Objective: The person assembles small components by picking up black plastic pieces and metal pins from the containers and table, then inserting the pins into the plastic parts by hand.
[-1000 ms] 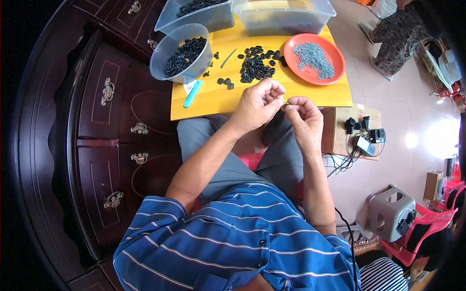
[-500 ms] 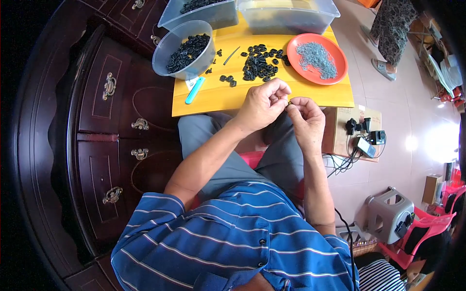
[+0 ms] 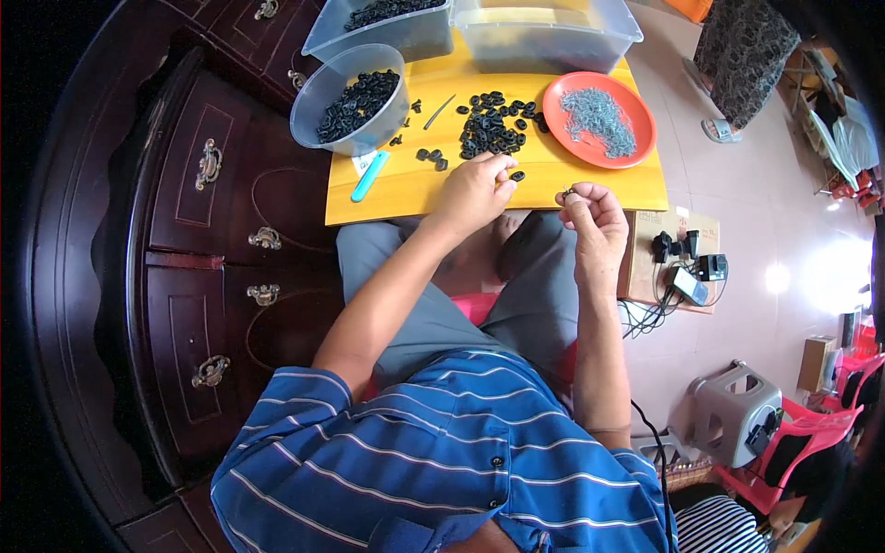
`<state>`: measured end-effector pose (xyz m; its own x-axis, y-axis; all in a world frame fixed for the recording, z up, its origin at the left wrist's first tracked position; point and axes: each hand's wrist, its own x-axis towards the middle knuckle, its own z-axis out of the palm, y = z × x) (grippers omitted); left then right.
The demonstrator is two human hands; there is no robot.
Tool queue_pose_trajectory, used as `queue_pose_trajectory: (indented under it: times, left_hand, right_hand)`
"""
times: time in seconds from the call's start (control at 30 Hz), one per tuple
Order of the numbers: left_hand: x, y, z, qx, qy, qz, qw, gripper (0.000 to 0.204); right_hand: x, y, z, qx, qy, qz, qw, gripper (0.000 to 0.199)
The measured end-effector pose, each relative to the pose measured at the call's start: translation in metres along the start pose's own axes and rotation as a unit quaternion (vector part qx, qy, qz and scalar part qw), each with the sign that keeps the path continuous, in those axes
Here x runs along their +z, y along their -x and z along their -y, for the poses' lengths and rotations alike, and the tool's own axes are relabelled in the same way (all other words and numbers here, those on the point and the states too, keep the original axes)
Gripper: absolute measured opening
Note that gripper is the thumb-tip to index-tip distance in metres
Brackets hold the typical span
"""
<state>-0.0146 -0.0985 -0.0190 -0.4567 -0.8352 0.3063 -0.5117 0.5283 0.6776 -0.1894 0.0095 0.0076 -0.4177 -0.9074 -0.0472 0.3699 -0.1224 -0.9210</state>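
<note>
Head view: Your left hand (image 3: 477, 189) is above the near part of the table (image 3: 406, 198), thumb and fingers bent toward each other with a narrow gap; you cannot tell from this angle whether anything is between them. A single black ring (image 3: 517, 176) lies just to the right of those fingertips.

Your right hand (image 3: 599, 221) pinches a small dark piece (image 3: 566, 192) between thumb and forefinger, over the near edge, toward the near right corner. Its exact form is too small to make out. The two hands are apart.

Note the working room: yellow surface shows along the near edge, left of your left hand, and in the strip between the hands and the plate (image 3: 643, 157). The plate sits by the right edge and carries thin metal pins (image 3: 599, 120). The ring pile (image 3: 490, 134) lies left of the plate, near the middle; a few of its rings reach the plate's rim.

On the left side, the tub (image 3: 304, 129) of black parts projects past the left edge. A turquoise cutter (image 3: 370, 178) lies near the near left corner; three black pieces (image 3: 431, 157) lie to its right. Two bins, left (image 3: 383, 39) and right (image 3: 548, 46), occupy the far edge. A carton (image 3: 650, 267) stands beyond the near right corner.
</note>
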Motion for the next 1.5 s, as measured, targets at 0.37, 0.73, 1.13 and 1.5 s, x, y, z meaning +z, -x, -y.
queue_pose_trajectory:
  times: [0.37, 0.73, 1.13, 1.5]
  left_hand:
    - [0.012, -0.007, -0.007, 0.017, -0.102, -0.010, 0.995, 0.015]
    - [0.012, 0.010, -0.018, -0.090, 0.292, 0.033, 0.952, 0.015]
    - [-0.007, 0.017, -0.048, -0.065, 0.360, 0.036, 0.930, 0.025]
    - [-0.030, 0.012, -0.070, 0.057, 0.098, -0.015, 0.993, 0.023]
  right_hand:
    - [-0.001, -0.001, -0.004, 0.009, 0.000, 0.004, 1.000, 0.012]
    - [-0.004, -0.003, -0.008, 0.020, -0.023, 0.008, 1.000, 0.013]
    - [-0.002, -0.001, -0.009, 0.044, -0.016, 0.048, 0.998, 0.013]
    - [0.001, 0.002, -0.008, 0.039, 0.000, 0.073, 0.997, 0.014]
